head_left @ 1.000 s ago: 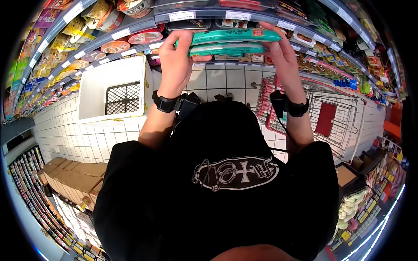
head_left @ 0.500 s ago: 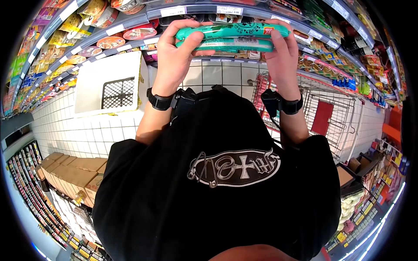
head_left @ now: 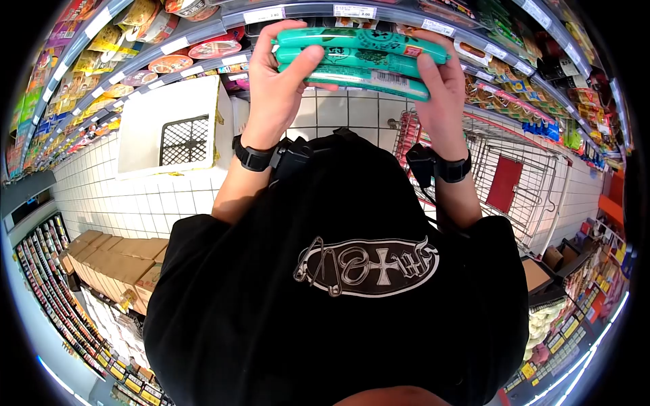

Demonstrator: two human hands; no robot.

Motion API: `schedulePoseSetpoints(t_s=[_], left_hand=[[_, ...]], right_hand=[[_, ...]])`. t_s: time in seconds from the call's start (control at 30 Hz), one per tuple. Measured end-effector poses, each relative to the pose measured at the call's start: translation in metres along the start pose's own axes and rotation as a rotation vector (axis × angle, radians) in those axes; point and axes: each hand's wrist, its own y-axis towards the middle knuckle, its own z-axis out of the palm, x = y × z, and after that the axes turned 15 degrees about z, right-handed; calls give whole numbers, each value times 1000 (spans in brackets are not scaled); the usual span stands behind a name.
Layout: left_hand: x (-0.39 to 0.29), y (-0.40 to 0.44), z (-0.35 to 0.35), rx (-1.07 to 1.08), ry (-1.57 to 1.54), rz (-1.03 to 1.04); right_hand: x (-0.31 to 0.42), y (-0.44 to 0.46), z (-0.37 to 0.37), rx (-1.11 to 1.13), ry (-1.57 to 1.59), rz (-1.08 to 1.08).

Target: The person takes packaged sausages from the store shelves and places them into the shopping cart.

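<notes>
Three long green packages point(head_left: 365, 63) lie stacked side by side in front of the shelves, held at both ends. My left hand point(head_left: 281, 81) wraps round their left ends, with the thumb laid across the middle one. The right ends are gripped by my right hand point(head_left: 443, 84), its thumb pressing near a small red mark. On the lowest package a white barcode label shows. Each wrist wears a black band with a small black device.
A shelf edge point(head_left: 298, 10) with price tags runs just beyond the packages. At the left on the tiled floor is a white crate point(head_left: 145, 128). A wire shopping cart point(head_left: 528, 183) stands at the right. Cardboard boxes point(head_left: 115, 264) are stacked at the lower left.
The green packages have tilted and spread, so three now show where two were visible. My left thumb has come over their front face; both hands still hold them.
</notes>
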Motion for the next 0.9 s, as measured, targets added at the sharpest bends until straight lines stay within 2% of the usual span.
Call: schedulePoseSetpoints(t_s=[0.07, 0.13, 0.27, 0.47, 0.63, 0.73, 0.8, 0.9], left_hand=[[-2, 1, 1, -33, 78, -3], [1, 1, -4, -24, 82, 2], [1, 2, -7, 27, 96, 13], [1, 1, -6, 53, 128, 33], [1, -1, -9, 56, 113, -5], [5, -6, -20, 47, 167, 43], [5, -5, -24, -44, 169, 110], [6, -4, -28, -36, 157, 118]], right_hand=[[2, 0, -1, 1, -20, -1], [2, 0, -4, 93, -27, 39], [-6, 4, -10, 76, -99, 30], [-12, 7, -15, 32, 68, 107], [-12, 10, -16, 6, -95, 60], [3, 4, 24, -84, -89, 16], [-12, 3, 14, -63, -45, -46], [-10, 3, 14, -5, -133, -50]])
